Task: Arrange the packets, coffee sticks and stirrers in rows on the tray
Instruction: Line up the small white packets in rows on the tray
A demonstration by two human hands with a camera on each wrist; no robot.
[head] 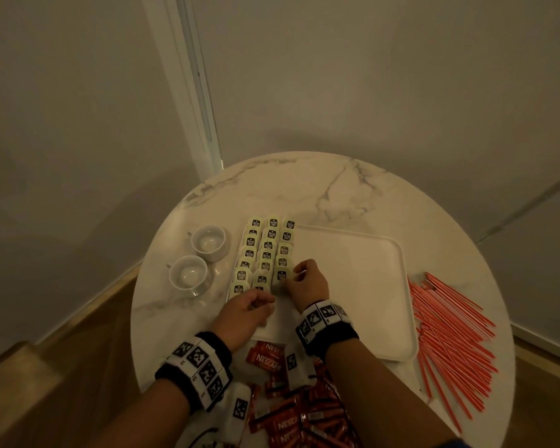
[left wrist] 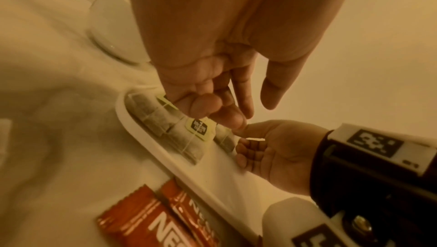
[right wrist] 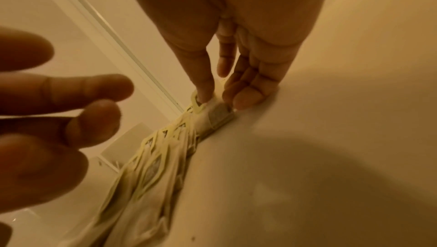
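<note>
Several tea bag packets [head: 265,250] lie in three columns on the left part of the white tray [head: 353,286]. My right hand [head: 291,276] is at the near end of the right column. In the right wrist view its thumb and fingers [right wrist: 246,99] pinch the nearest packet [right wrist: 218,116] from both sides. My left hand [head: 265,305] hovers over the tray's near left corner with loosely curled fingers [left wrist: 212,108] and holds nothing. Red coffee sticks [head: 272,360] lie heaped on the table in front of the tray. Red stirrers [head: 450,334] lie in a loose pile to its right.
Two white cups [head: 207,242] [head: 188,274] stand on the round marble table [head: 304,189] left of the tray. The tray's middle and right side are bare. A wall and a door frame rise behind the table.
</note>
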